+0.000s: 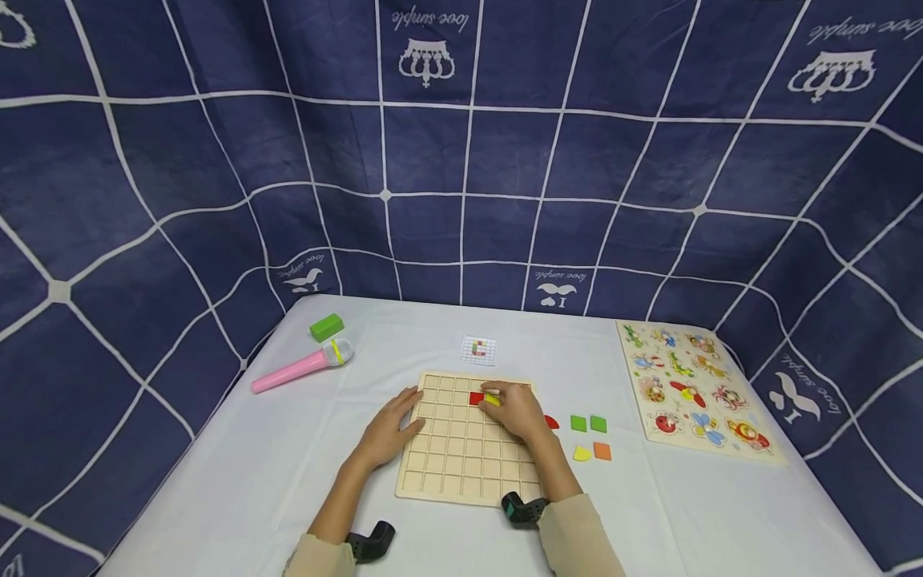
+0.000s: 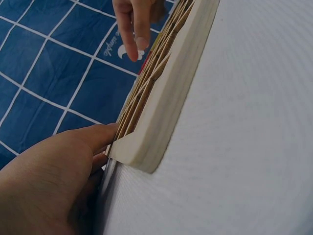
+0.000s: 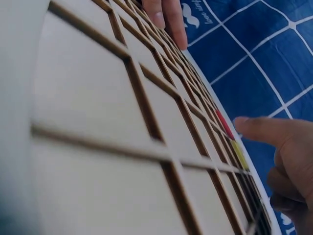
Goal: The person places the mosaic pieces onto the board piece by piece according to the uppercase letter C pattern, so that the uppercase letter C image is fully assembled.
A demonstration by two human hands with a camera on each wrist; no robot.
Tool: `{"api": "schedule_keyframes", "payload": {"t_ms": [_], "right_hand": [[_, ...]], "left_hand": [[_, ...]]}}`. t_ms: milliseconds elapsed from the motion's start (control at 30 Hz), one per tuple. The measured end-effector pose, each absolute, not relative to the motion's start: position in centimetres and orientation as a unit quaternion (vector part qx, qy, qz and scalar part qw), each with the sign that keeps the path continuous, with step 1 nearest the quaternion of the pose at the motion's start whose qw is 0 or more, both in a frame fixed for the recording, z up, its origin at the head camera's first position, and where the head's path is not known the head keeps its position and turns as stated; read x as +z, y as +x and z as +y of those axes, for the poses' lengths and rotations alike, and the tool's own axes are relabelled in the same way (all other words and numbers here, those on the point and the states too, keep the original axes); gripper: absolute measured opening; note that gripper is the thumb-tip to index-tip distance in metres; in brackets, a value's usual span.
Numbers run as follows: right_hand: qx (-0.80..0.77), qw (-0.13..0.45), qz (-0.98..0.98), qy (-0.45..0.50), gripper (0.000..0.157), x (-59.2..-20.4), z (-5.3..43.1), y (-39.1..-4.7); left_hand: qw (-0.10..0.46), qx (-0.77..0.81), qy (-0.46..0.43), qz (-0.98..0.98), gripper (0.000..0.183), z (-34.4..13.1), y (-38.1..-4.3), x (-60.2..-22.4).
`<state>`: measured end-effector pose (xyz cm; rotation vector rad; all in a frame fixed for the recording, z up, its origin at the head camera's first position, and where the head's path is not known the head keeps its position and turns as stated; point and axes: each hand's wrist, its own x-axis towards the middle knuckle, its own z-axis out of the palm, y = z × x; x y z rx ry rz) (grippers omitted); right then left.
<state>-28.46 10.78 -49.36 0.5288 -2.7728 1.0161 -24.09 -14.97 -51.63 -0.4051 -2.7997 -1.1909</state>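
Observation:
A wooden grid board (image 1: 461, 457) lies flat on the white cloth. My left hand (image 1: 389, 429) rests along its left edge, fingers nearly straight and thumb over the rim. Near the board's far edge, a red square piece (image 1: 476, 398) and a yellow piece (image 1: 493, 398) sit side by side in the grid. Over the yellow piece is my right hand (image 1: 517, 410), which partly covers it in the head view. In the right wrist view, the right index finger (image 3: 261, 128) extends above the red and yellow pieces, and no piece shows between the fingers.
Right of the board lie a partly hidden red piece (image 1: 551, 422), green squares (image 1: 578, 423), a yellow piece (image 1: 582, 454) and an orange square (image 1: 602, 451). A pattern card (image 1: 479, 350) lies behind; an insect puzzle (image 1: 692, 393) right; a pink microphone (image 1: 292, 371) and green block (image 1: 327, 327) left.

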Motion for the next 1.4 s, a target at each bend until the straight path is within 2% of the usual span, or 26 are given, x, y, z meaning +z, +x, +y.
{"api": "schedule_keyframes", "payload": {"t_ms": [167,333,700,1033,1400], "right_hand": [[0.363,0.071,-0.916,0.157,0.032,-48.5,12.1,-28.0],[0.359,0.095,-0.918,0.138,0.031,-47.7,14.4,-27.1],[0.327,0.117,-0.931,0.109,0.029,-46.5,20.6,-23.5],[0.303,0.091,-0.946,0.075,0.033,-47.6,24.7,-20.6],[0.285,0.077,-0.953,0.07,0.03,-49.8,25.3,-19.6]], "left_hand": [[0.036,-0.384,-0.129,-0.914,0.055,-15.2,-24.2,-51.6],[0.044,-0.386,-0.135,-0.911,0.055,-15.1,-24.1,-51.6],[0.05,-0.385,-0.141,-0.911,0.055,-14.9,-23.9,-51.9],[0.043,-0.384,-0.136,-0.912,0.055,-15.0,-24.1,-51.1],[0.04,-0.387,-0.137,-0.911,0.056,-15.0,-24.2,-51.4]]}}
